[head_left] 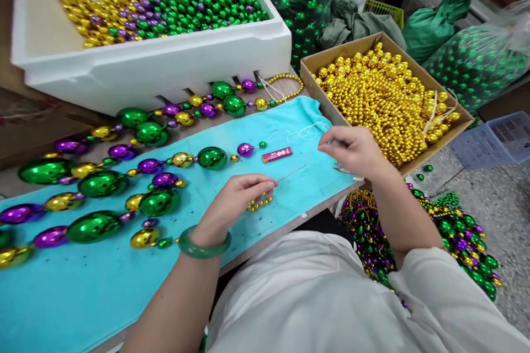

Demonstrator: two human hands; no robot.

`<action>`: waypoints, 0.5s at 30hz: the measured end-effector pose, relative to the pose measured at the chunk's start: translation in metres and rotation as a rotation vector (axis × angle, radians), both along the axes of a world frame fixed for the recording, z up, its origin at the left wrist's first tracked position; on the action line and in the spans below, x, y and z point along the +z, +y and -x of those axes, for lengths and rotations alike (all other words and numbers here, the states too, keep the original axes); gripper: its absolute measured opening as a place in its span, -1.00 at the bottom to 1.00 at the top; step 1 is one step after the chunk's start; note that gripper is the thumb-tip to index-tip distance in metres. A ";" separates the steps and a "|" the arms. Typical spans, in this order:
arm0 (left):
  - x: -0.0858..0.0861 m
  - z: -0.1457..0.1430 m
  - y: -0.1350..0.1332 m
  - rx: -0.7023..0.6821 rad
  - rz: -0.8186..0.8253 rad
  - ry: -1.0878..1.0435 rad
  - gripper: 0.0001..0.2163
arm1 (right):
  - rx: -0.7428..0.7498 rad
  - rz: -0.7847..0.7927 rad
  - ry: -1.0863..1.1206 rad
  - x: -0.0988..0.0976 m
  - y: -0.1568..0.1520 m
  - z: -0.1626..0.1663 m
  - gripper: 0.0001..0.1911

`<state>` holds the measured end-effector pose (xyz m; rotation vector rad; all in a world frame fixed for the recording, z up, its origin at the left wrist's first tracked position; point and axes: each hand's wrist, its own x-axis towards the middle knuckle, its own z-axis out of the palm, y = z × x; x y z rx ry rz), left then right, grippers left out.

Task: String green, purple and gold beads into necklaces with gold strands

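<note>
My left hand (236, 198), with a green bangle on the wrist, rests on the turquoise cloth (103, 281) and pinches a thin needle (290, 172). A short run of small gold beads (260, 204) lies under its fingers. My right hand (354, 149) hovers near the cloth's right end, fingers pinched on a thin white thread (304, 132). Strings of large green, purple and gold beads (124, 182) stretch across the cloth to the left. A small red tube (277, 154) lies between my hands.
A white foam box (157, 66) with mixed beads stands at the back. A cardboard box (327, 58) full of gold beads sits at the right. Bags of green beads (476, 60) and a pile of beaded strings (455, 231) lie on the floor.
</note>
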<state>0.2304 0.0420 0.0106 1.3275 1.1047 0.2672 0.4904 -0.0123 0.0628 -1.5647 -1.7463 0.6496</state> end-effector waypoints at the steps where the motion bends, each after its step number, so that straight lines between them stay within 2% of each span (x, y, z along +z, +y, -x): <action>1: 0.001 0.002 -0.001 0.000 -0.006 -0.015 -0.74 | -0.010 -0.050 0.012 0.014 0.000 -0.006 -0.85; 3: 0.003 0.004 -0.002 -0.018 -0.023 -0.028 -0.74 | -0.012 -0.100 -0.020 0.045 0.003 -0.015 -0.86; 5: 0.004 0.006 -0.002 -0.027 -0.062 -0.024 -0.75 | 0.011 -0.059 -0.119 0.075 0.009 -0.025 -0.88; 8: 0.001 0.017 0.002 0.041 -0.131 -0.060 -0.80 | 0.070 0.175 -0.400 0.112 0.021 -0.052 -0.88; 11: -0.002 0.039 0.005 0.173 -0.092 -0.116 -0.83 | 0.004 0.437 -0.602 0.131 0.034 -0.096 -0.70; 13: -0.004 0.055 0.005 0.223 -0.023 -0.129 -0.83 | -0.102 0.514 -0.625 0.135 0.038 -0.129 -0.56; 15: -0.006 0.068 0.003 0.224 0.024 -0.128 -0.82 | -0.184 0.527 -0.605 0.135 0.038 -0.154 -0.49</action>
